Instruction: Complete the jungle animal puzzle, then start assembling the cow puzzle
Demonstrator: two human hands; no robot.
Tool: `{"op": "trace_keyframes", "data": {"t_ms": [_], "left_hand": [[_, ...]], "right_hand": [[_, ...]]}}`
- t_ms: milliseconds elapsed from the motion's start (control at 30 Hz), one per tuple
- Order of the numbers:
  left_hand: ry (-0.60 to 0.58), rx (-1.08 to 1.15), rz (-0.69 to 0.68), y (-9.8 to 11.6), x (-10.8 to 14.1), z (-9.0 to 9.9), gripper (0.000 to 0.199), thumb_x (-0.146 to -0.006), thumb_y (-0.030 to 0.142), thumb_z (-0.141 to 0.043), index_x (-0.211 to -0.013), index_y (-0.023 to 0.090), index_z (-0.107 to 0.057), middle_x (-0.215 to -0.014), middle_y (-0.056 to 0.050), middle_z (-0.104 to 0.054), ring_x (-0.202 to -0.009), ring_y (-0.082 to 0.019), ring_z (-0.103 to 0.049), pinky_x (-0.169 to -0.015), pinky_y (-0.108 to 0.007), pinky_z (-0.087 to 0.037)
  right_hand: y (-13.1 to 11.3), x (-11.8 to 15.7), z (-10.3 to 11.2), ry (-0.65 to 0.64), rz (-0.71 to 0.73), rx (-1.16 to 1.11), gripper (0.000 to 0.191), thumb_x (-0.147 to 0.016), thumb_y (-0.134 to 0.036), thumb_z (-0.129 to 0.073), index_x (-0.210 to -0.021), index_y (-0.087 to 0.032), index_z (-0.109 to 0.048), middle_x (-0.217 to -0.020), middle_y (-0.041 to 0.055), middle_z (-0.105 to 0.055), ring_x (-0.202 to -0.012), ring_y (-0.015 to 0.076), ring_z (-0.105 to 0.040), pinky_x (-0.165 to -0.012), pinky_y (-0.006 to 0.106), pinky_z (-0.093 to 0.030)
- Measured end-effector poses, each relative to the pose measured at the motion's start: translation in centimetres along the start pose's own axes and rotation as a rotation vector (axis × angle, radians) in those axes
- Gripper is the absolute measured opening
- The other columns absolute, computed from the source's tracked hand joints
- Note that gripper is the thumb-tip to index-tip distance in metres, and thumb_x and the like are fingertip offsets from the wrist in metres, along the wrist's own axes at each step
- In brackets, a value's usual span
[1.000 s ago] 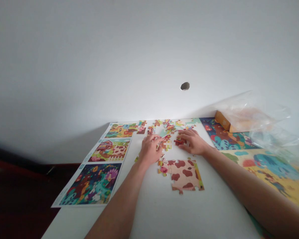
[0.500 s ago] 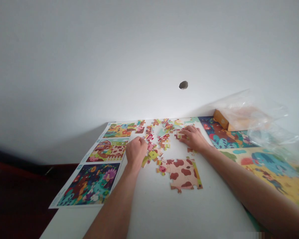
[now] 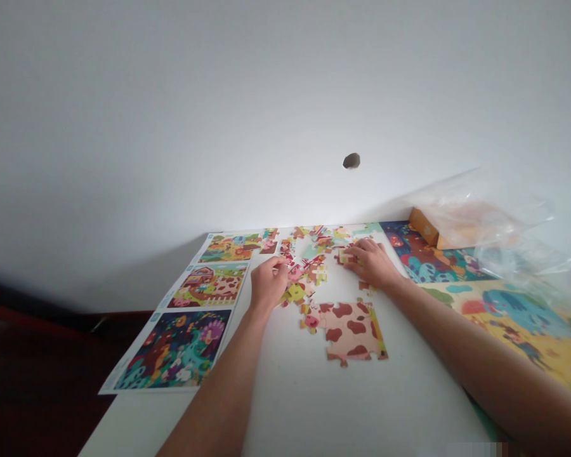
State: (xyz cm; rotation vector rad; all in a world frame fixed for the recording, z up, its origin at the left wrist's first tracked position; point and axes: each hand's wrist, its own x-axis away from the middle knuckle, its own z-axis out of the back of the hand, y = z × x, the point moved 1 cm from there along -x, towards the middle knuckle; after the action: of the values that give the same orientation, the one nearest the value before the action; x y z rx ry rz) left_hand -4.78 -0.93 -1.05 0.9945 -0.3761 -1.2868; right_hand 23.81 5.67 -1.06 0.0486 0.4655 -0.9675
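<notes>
Several loose puzzle pieces lie scattered across the white table. Closer to me is a joined section of a cow puzzle, pink with brown patches. My left hand is at the left edge of the loose pieces, thumb and fingers pinched together; whatever may be between them is hidden. My right hand rests with fingers spread on a few pieces at the right of the pile, partly covering them.
A sheet with three printed pictures lies at the left table edge. On the right are a dark illustrated picture, a yellow one with an elephant, an orange box and a clear plastic bag. A wall rises behind.
My left hand has shifted slightly right and turned, its thumb and index finger now showing at the pieces. My right hand stays almost in place on its pieces.
</notes>
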Motion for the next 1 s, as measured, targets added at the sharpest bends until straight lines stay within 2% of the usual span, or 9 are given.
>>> {"op": "trace_keyframes", "data": {"t_ms": [133, 267, 333, 433, 533, 600, 733, 1000], "left_hand": [[-0.006, -0.060, -0.158, 0.0, -0.1, 0.0, 0.021, -0.083, 0.018, -0.054, -0.092, 0.021, -0.073, -0.087, -0.003, -0.075, -0.079, -0.018, -0.071, -0.076, -0.029, -0.057], [-0.111, -0.129, -0.411, 0.7, 0.2, -0.3, 0.022, -0.082, 0.015, -0.057, -0.098, 0.019, -0.071, -0.095, -0.005, -0.070, -0.088, -0.018, -0.067, -0.086, -0.031, -0.054], [-0.170, -0.149, -0.457, 1.0, 0.4, -0.4, 0.029, -0.080, 0.014, -0.060, -0.107, 0.019, -0.069, -0.104, -0.007, -0.067, -0.096, -0.019, -0.065, -0.092, -0.031, -0.053], [-0.193, -0.221, -0.446, 1.2, 0.6, -0.5, 0.040, -0.079, 0.017, -0.065, -0.119, 0.019, -0.065, -0.119, -0.009, -0.062, -0.113, -0.022, -0.059, -0.102, -0.035, -0.047], [-0.155, -0.396, -0.353, 1.2, 0.7, -0.3, 0.043, -0.081, 0.029, -0.067, -0.124, 0.021, -0.063, -0.125, -0.010, -0.061, -0.121, -0.029, -0.053, -0.104, -0.045, -0.044], [-0.147, -0.502, -0.277, 1.1, 0.6, -0.2, 0.043, -0.082, 0.039, -0.068, -0.122, 0.023, -0.065, -0.125, -0.010, -0.061, -0.120, -0.032, -0.052, -0.100, -0.048, -0.044], [-0.164, -0.593, -0.211, 0.9, 0.5, -0.2, 0.042, -0.081, 0.052, -0.066, -0.113, 0.026, -0.071, -0.124, -0.010, -0.059, -0.116, -0.033, -0.051, -0.093, -0.046, -0.046], [-0.164, -0.555, -0.184, 1.0, 0.5, -0.2, 0.034, -0.083, 0.053, -0.065, -0.103, 0.027, -0.073, -0.120, -0.008, -0.059, -0.113, -0.031, -0.052, -0.091, -0.043, -0.045]], "right_hand": [[-0.2, 0.2, 0.7, -0.022, 0.032, -0.041, 0.036, -0.088, -0.037, -0.060, -0.121, -0.025, -0.067, -0.114, 0.0114, -0.060, -0.106, 0.0285, -0.053, -0.088, 0.041, -0.037], [-0.6, 0.4, 1.2, -0.088, 0.077, -0.052, 0.050, -0.078, -0.029, -0.064, -0.129, -0.027, -0.063, -0.118, 0.0106, -0.058, -0.107, 0.0295, -0.051, -0.090, 0.043, -0.036], [-0.6, 0.4, 1.2, -0.089, 0.058, -0.045, 0.049, -0.080, -0.029, -0.062, -0.129, -0.027, -0.063, -0.119, 0.0110, -0.058, -0.109, 0.0300, -0.050, -0.090, 0.043, -0.036], [-0.5, 0.4, 0.9, -0.068, 0.026, -0.030, 0.043, -0.084, -0.028, -0.060, -0.126, -0.025, -0.064, -0.119, 0.0119, -0.058, -0.112, 0.0306, -0.050, -0.090, 0.043, -0.037], [-0.4, 0.3, 0.6, -0.055, 0.024, -0.021, 0.039, -0.086, -0.028, -0.059, -0.124, -0.025, -0.066, -0.117, 0.0120, -0.059, -0.111, 0.0303, -0.051, -0.089, 0.042, -0.038], [-0.4, 0.3, 0.5, -0.043, 0.029, -0.018, 0.037, -0.086, -0.028, -0.059, -0.123, -0.025, -0.066, -0.117, 0.0117, -0.060, -0.110, 0.0299, -0.051, -0.089, 0.042, -0.038], [-0.2, 0.3, 0.3, -0.021, 0.025, 0.002, 0.034, -0.088, -0.030, -0.061, -0.121, -0.027, -0.067, -0.115, 0.0110, -0.061, -0.109, 0.0291, -0.052, -0.089, 0.041, -0.039], [0.0, 0.1, 0.3, 0.052, -0.049, 0.014, 0.030, -0.090, -0.043, -0.062, -0.113, -0.026, -0.070, -0.111, 0.0111, -0.063, -0.104, 0.0283, -0.056, -0.084, 0.039, -0.039]]}}
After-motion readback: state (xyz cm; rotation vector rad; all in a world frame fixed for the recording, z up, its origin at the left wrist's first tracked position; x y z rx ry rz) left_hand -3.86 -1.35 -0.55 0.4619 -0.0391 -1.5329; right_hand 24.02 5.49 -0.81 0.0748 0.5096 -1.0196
